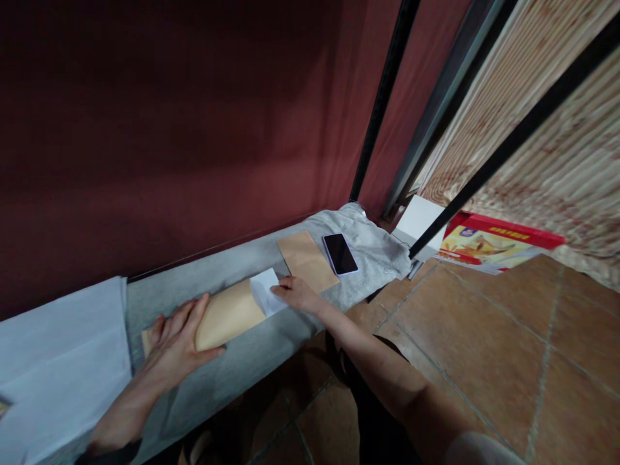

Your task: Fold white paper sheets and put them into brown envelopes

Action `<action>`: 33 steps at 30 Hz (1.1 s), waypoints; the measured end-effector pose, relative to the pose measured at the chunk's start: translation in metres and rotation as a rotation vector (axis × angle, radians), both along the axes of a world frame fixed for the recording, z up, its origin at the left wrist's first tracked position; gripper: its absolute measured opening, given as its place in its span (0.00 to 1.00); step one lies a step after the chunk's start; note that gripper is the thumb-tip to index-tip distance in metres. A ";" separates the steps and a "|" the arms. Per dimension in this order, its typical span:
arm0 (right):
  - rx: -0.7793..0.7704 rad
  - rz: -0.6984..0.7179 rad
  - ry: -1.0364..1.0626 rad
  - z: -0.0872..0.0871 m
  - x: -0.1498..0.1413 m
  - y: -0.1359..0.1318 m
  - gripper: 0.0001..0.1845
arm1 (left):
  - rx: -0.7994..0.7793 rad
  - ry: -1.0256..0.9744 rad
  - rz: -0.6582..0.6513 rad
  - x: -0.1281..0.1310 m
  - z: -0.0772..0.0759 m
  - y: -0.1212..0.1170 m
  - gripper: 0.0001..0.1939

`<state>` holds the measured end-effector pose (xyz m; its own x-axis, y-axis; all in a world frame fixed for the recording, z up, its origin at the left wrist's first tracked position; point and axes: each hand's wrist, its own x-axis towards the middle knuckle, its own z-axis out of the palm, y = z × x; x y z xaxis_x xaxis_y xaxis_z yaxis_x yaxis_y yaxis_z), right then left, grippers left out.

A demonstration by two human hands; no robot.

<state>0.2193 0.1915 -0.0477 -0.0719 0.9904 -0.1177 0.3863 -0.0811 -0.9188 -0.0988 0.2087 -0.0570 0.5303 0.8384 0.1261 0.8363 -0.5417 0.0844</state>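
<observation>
A tan paper envelope (231, 314) lies on the grey cloth, bulging slightly at its middle. My left hand (177, 339) holds down its left end, thumb along the near edge and fingers over the far side. White folded paper (264, 289) sticks out of the envelope's right end. Its outer edge is pinched between the thumb and fingers of my right hand (295, 292). How far the paper reaches inside is hidden. Just beyond my right hand, a second brown envelope (309, 258) lies flat, with a smartphone (340, 254), its screen dark, beside it.
Grey cloth (169, 278) covers the narrow shelf along a dark red wall (217, 161). White sheets (62, 361) lie at the left end. Black posts (382, 110) rise at the right. A printed red and yellow box (494, 242) stands on the tiled floor (494, 329).
</observation>
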 end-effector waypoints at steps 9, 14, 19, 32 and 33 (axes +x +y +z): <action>0.042 0.112 -0.076 -0.006 -0.018 -0.001 0.14 | -0.039 -0.084 -0.038 0.011 -0.002 0.001 0.54; 0.309 0.209 -0.308 0.002 -0.020 -0.004 0.13 | -0.069 -0.083 -0.005 0.012 0.000 0.001 0.54; 0.206 0.112 -0.397 0.006 -0.021 -0.006 0.14 | -0.053 -0.082 -0.012 0.016 0.007 -0.001 0.51; 0.015 0.017 -0.354 0.002 -0.032 0.001 0.13 | -0.076 -0.161 -0.050 0.026 0.005 -0.002 0.52; 0.030 0.000 -0.350 0.003 -0.032 -0.001 0.12 | -0.075 -0.156 -0.050 0.025 0.005 -0.002 0.52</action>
